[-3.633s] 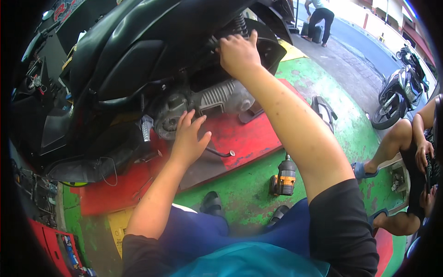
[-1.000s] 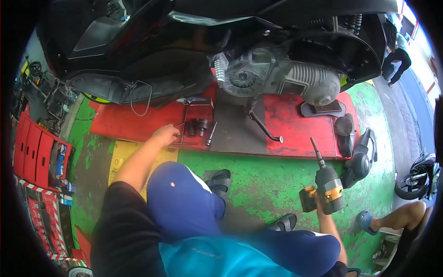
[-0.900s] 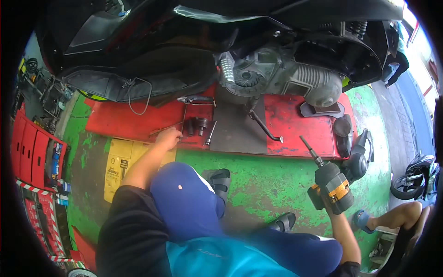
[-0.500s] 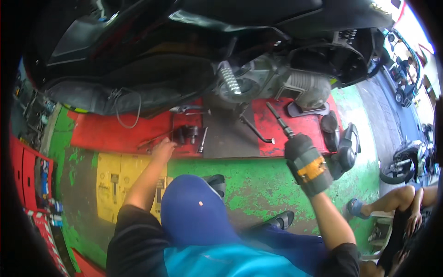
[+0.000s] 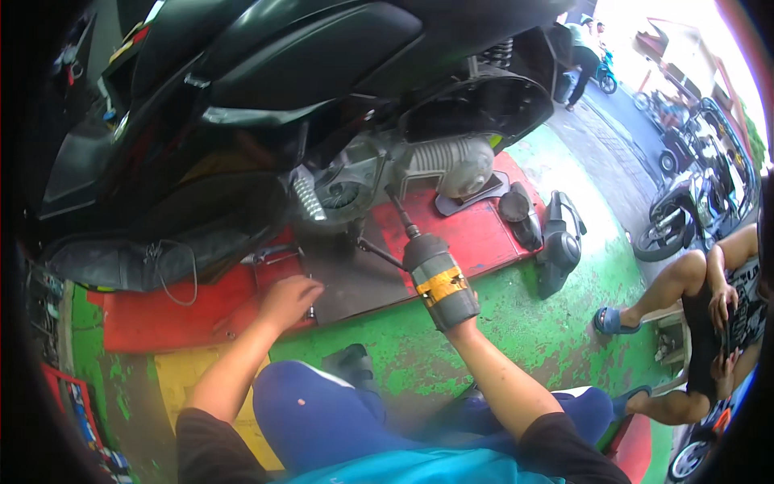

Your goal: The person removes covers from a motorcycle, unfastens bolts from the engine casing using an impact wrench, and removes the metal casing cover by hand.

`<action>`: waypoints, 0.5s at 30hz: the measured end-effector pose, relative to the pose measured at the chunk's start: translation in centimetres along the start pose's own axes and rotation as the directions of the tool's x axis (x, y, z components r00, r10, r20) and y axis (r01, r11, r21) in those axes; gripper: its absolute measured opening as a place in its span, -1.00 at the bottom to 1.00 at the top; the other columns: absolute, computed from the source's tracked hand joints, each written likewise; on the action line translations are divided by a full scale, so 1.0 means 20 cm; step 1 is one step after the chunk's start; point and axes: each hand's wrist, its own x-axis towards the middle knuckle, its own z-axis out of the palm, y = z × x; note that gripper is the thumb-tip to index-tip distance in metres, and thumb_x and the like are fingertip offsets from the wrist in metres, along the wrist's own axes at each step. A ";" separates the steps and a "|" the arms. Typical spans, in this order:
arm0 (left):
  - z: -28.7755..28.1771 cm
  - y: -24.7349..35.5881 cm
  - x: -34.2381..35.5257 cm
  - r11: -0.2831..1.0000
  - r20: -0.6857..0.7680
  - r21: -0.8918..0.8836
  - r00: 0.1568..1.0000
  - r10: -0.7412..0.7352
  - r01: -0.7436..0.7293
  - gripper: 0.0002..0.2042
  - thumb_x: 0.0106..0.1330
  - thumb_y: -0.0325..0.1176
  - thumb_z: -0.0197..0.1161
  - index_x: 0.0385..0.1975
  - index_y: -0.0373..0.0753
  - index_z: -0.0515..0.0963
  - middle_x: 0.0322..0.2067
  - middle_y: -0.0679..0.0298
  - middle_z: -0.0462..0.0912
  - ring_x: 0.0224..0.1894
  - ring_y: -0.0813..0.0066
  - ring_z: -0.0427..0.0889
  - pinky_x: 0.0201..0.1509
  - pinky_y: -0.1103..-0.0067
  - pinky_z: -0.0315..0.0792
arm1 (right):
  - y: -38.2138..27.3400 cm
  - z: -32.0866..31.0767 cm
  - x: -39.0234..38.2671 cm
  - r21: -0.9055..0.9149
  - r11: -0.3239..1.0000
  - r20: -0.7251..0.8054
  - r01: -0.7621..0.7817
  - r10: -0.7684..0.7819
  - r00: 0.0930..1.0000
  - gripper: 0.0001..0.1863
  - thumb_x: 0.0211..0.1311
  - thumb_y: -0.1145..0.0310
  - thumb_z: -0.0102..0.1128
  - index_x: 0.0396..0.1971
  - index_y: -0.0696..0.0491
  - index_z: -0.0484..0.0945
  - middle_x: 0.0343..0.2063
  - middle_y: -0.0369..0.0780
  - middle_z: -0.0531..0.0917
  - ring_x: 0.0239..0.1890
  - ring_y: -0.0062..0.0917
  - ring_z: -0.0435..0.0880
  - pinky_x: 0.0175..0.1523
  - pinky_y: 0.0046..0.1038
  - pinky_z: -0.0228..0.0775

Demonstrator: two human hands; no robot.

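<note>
One tool in hand: a cordless drill (image 5: 439, 282), grey with a yellow band, over the front edge of the red platform (image 5: 153, 319), its long bit aimed up at the scooter's engine (image 5: 435, 161).
Right hand: the right hand (image 5: 463, 319) is closed around the drill's grip, mostly hidden behind the tool body.
Left hand: the left hand (image 5: 289, 300) rests curled on the dark metal plate (image 5: 351, 278); whether it pinches anything I cannot tell.
Handling: the drill looks rigid and fairly heavy at its rear end, likely to twist under load; the handle, gripped firmly, seems the best hold.
Bit: thin and stiff, probably easy to slip off a fastener if tilted.
Nearby: removed black covers (image 5: 556, 242) lie near the platform's right end and on the green floor (image 5: 516, 315).
In the way: the kick lever (image 5: 379, 252) crosses just beside the bit; black body panels (image 5: 266, 64) overhang.
Farther off: a seated person (image 5: 709, 315) at the right.
</note>
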 end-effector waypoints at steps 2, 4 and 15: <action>0.02 0.15 0.21 0.963 -0.050 -0.082 0.966 0.252 -0.256 -0.77 0.38 -0.27 0.23 -0.18 -0.31 0.65 -0.33 0.10 0.70 -0.23 0.16 0.70 -0.12 0.38 0.54 | 0.03 0.10 0.02 -0.009 0.998 0.004 0.069 -0.069 0.998 -0.67 0.46 0.33 -0.09 0.00 0.23 0.53 -0.13 -0.10 0.69 -0.14 -0.33 0.73 0.01 -0.29 0.64; 0.04 0.32 0.43 0.956 0.074 -0.272 0.988 0.138 -0.113 -0.69 0.48 -0.17 0.13 -0.11 -0.33 0.62 -0.33 0.10 0.71 -0.25 0.32 0.71 -0.15 0.44 0.56 | 0.05 0.05 0.05 -0.044 0.998 -0.055 0.054 -0.057 0.997 -0.69 0.45 0.37 -0.07 0.00 0.24 0.54 -0.12 -0.12 0.69 -0.16 -0.36 0.74 0.00 -0.32 0.64; 0.34 0.33 0.84 0.274 0.148 -0.941 0.970 -0.194 0.198 -0.67 0.55 -0.09 -0.03 -0.09 -0.29 0.44 -0.34 0.04 0.69 -0.30 0.22 0.70 -0.21 0.34 0.60 | 0.06 0.22 0.10 -0.907 -0.040 0.408 0.419 -0.330 0.852 -0.54 0.02 0.41 0.40 -0.01 0.09 0.56 -0.22 -0.17 0.68 -0.14 -0.34 0.69 -0.03 -0.35 0.54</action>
